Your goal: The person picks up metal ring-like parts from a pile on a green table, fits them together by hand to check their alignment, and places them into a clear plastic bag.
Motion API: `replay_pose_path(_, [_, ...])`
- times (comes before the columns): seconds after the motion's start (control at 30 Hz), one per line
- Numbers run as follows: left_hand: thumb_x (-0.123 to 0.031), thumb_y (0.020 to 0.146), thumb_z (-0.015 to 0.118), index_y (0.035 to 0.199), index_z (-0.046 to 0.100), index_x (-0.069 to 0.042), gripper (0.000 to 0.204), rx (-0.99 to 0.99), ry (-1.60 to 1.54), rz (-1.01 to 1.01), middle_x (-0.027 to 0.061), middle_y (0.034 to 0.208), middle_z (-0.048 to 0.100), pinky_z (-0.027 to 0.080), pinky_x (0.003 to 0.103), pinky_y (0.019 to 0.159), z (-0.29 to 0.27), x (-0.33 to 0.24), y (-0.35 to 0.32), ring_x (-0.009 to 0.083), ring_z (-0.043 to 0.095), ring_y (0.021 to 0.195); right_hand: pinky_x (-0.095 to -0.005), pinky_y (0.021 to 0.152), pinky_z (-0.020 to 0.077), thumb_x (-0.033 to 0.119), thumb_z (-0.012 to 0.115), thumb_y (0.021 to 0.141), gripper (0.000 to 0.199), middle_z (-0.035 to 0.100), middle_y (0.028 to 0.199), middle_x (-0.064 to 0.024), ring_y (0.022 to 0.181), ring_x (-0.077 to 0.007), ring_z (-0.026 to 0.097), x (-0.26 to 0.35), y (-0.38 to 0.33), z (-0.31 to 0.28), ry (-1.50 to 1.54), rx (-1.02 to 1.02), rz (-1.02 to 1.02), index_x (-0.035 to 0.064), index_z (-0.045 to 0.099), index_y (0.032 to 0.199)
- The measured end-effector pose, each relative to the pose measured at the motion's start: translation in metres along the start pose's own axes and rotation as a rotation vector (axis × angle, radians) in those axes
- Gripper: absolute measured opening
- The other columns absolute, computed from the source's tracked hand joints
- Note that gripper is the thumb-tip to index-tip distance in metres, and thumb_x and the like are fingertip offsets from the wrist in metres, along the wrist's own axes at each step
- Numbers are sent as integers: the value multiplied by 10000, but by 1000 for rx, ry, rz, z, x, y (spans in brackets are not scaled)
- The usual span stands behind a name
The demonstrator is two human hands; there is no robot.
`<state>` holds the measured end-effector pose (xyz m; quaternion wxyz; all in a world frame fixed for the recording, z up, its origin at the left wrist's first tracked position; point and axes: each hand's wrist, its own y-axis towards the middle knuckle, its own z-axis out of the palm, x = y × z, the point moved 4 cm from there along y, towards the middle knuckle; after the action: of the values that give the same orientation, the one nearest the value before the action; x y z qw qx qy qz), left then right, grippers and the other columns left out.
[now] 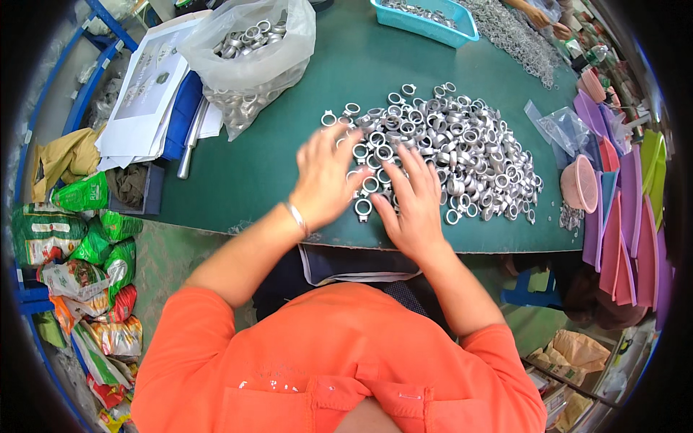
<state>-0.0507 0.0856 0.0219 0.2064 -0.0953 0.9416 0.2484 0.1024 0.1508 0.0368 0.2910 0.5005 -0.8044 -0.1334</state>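
A broad heap of grey metal rings [469, 151], each with a small lug, lies on the green table [267, 173]. At the heap's left edge, my left hand [323, 173] reaches over a few loose rings, its fingers apart and slightly blurred. Beside it, my right hand [416, 202] has its fingers spread over the near left side of the heap, the fingertips among the rings. Nothing appears gripped in either hand, though rings beneath the fingers are partly hidden. One ring [363, 208] rests between the two hands near the table's front edge.
A clear plastic bag [245, 65] full of rings stands back left, near papers [144, 94]. At the back is a blue tray [433, 25] of small parts; another person's hand [538, 16] is at the far right. A pink basket [580, 184] and coloured bins [628, 216] line the right.
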Motion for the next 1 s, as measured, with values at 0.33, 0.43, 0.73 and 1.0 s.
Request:
replay_pose_path(0.33, [-452,959,475,1400,458,-99,565,186,-109,-61,175,1449,426,268,478,1116,28,28,19,373,361,1362,-565,1033,276,468,709,776,554,479,1391,-135,1299,-356,398,-3,9,25,-111,107,-53,113,634,1194])
replay_pose_path(0.43, [-524,935,491,1414,422,-41,684,204,-170,-46,213,1475,379,223,488,1132,25,11,4,398,325,1379,-486,1041,310,319,715,811,628,475,1374,-176,1266,-352,435,-12,-9,20,53,9,42,37,486,1323])
replay_pose_path(0.73, [-536,598,835,1466,308,-35,1133,249,-45,35,197,1559,217,118,630,1119,5,-35,-56,384,174,1456,-407,891,379,96,669,838,228,581,1080,-128,1019,-298,531,-32,-19,-1,181,-363,158,41,629,1056])
replay_pose_path(1.0, [-513,691,781,1450,341,-45,994,192,-25,-28,174,1549,267,144,630,1108,12,-32,-51,385,228,1439,-430,744,386,228,756,757,161,587,851,-47,852,-276,548,-32,2,-1,-76,-156,177,103,658,781])
